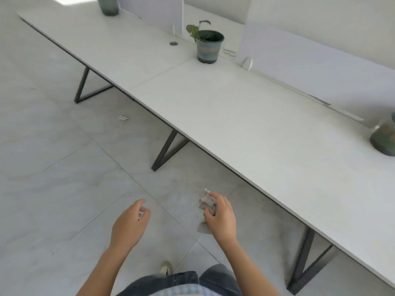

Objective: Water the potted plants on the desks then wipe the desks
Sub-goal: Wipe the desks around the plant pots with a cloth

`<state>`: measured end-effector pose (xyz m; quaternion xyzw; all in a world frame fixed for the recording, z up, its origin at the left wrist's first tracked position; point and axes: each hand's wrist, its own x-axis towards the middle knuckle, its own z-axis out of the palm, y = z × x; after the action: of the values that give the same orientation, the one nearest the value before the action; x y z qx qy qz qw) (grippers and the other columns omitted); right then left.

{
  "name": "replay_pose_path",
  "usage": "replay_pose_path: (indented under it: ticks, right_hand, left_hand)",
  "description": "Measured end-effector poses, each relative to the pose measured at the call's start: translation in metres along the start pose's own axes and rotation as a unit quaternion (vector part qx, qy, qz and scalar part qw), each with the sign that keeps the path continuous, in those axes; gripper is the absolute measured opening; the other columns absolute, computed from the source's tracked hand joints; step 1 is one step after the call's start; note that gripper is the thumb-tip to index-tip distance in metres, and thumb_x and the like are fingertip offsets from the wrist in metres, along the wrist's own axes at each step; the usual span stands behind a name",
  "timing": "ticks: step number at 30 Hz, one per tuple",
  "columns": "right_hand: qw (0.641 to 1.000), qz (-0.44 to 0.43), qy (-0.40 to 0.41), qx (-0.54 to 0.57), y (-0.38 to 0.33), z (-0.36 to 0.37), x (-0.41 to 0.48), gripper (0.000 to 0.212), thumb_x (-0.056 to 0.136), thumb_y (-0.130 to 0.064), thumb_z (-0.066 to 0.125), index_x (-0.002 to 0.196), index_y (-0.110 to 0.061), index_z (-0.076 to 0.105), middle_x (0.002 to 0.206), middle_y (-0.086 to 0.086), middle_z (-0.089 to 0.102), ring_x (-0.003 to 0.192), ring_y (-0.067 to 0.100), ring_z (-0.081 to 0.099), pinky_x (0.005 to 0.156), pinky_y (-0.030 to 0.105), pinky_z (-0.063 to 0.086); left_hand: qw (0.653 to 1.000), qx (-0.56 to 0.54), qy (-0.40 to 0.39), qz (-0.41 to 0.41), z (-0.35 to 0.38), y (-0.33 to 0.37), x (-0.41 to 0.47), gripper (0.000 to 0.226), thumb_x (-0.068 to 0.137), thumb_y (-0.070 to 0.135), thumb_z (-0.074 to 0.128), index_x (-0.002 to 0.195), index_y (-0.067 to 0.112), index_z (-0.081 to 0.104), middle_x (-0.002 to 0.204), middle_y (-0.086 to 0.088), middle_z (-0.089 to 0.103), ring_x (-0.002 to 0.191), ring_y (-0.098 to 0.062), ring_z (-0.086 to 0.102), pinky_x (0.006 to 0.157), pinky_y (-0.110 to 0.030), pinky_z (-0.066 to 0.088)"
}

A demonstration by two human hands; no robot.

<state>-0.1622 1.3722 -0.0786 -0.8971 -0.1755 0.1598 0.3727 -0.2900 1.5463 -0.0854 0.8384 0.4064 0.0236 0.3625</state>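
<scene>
A long white desk runs from the upper left to the lower right. On it stands a small green plant in a dark striped pot near the divider. A second pot sits at the far end, and a third pot is cut off at the right edge. My right hand is held over the floor in front of the desk, shut on a crumpled grey cloth. My left hand hangs beside it with curled fingers; something small and pale shows under them.
White divider panels stand along the desk's back edge. Black angled desk legs reach down to the grey tiled floor. A scrap of paper lies on the floor under the desk. A dark round grommet is set in the desktop.
</scene>
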Motion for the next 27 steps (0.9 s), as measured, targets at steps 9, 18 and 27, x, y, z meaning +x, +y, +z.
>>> replay_pose_path:
  ticks: [9, 18, 27]
  right_hand:
    - [0.994, -0.047, -0.083, -0.054, -0.06, 0.057, 0.072, 0.04, 0.084, -0.014, 0.05, 0.123, -0.023, 0.047, 0.117, -0.004, 0.055, 0.11, 0.013, 0.047, 0.074, 0.019, 0.038]
    - [0.996, -0.077, -0.033, 0.0, -0.134, 0.056, 0.242, 0.039, 0.083, -0.01, 0.051, 0.121, -0.019, 0.049, 0.113, -0.001, 0.056, 0.104, 0.015, 0.049, 0.073, 0.021, 0.034]
    - [0.997, -0.05, -0.05, 0.022, -0.178, 0.093, 0.34, 0.037, 0.08, -0.008, 0.053, 0.116, -0.018, 0.053, 0.111, -0.001, 0.059, 0.104, 0.017, 0.052, 0.075, 0.019, 0.034]
  left_hand:
    - [0.995, -0.041, -0.065, -0.059, -0.016, -0.028, 0.075, 0.04, 0.095, 0.028, 0.041, 0.133, 0.015, 0.044, 0.11, 0.001, 0.057, 0.092, -0.011, 0.05, 0.08, -0.024, 0.039]
    - [0.999, -0.034, -0.01, -0.029, -0.06, 0.014, 0.236, 0.041, 0.095, 0.028, 0.04, 0.133, 0.015, 0.045, 0.116, 0.0, 0.059, 0.094, -0.01, 0.049, 0.081, -0.025, 0.039]
    - [0.996, -0.031, -0.04, -0.073, -0.085, 0.007, 0.338, 0.038, 0.094, 0.026, 0.043, 0.13, 0.016, 0.048, 0.099, 0.006, 0.056, 0.091, -0.011, 0.052, 0.081, -0.026, 0.041]
